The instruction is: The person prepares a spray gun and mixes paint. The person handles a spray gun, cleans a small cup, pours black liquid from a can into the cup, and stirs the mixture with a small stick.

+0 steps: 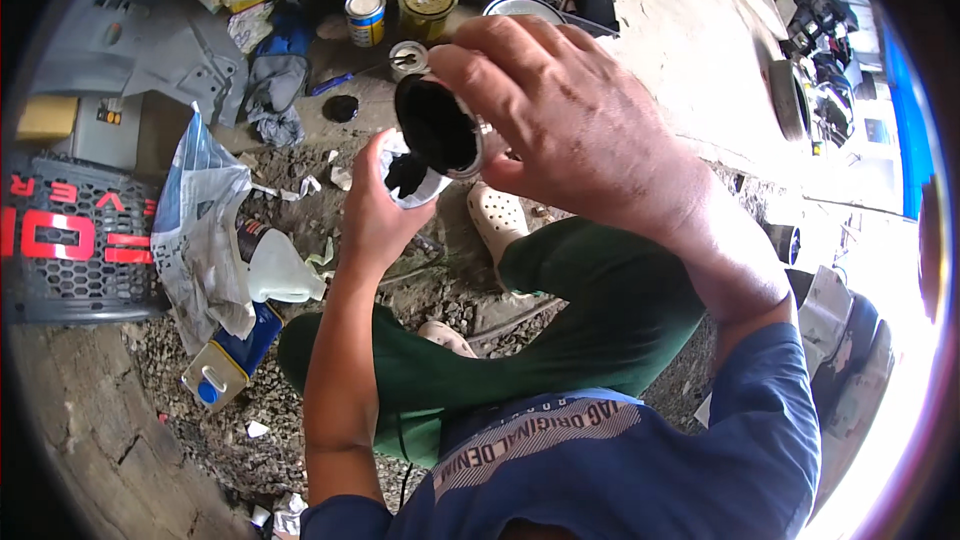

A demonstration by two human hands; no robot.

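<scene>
My right hand (560, 140) grips a small can (437, 125) with a black inside, tilted with its mouth over a white cup (420, 195) that holds black stuff. My left hand (385, 230) holds that cup from the left, thumb and fingers around it. A dark round lid or puddle (341, 108) lies on the ground behind them, beside a blue-handled tool (333, 83) and a small open tin (408, 52). A blue-and-yellow can (365, 18) and a larger yellowish tin (428, 10) stand farther back.
A perforated grey plastic part (90, 290), a crumpled sheet (195, 210), a translucent jug (280, 270) and a blue rectangular container (215, 375) lie at left. Grey panels (120, 40) lie upper left. My crossed legs and sandals are below my hands, on rubbly ground. Dark clutter (815, 40) stands far right.
</scene>
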